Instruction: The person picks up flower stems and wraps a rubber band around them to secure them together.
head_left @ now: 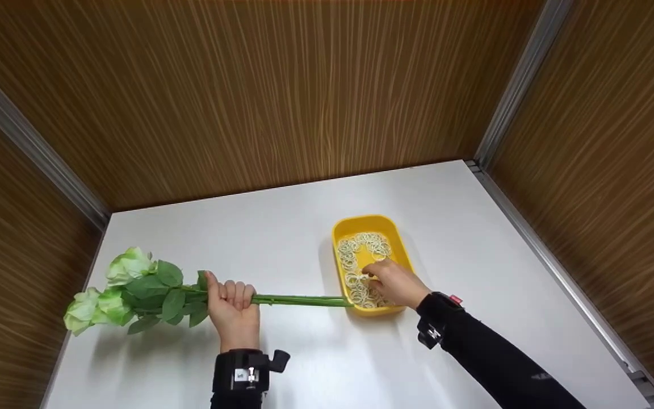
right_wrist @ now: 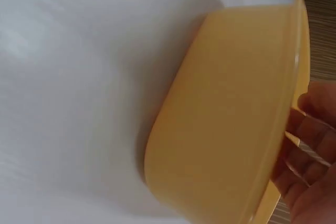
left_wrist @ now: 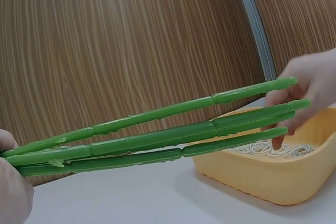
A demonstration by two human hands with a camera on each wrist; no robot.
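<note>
Left hand curled tight around green flower stems, right hand down in yellow tray, fingertips on rubber bands, grip unclear, white table beneath

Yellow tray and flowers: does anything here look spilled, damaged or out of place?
Nothing stands out. The rubber bands all lie inside the yellow tray, the left hand grips the flower stems, unbroken, and the right hand reaches into the tray.

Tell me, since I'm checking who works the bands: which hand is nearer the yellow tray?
Right. The right hand reaches into the yellow tray, fingers among the rubber bands. The left hand grips the flower stems off to the tray's left.
</note>
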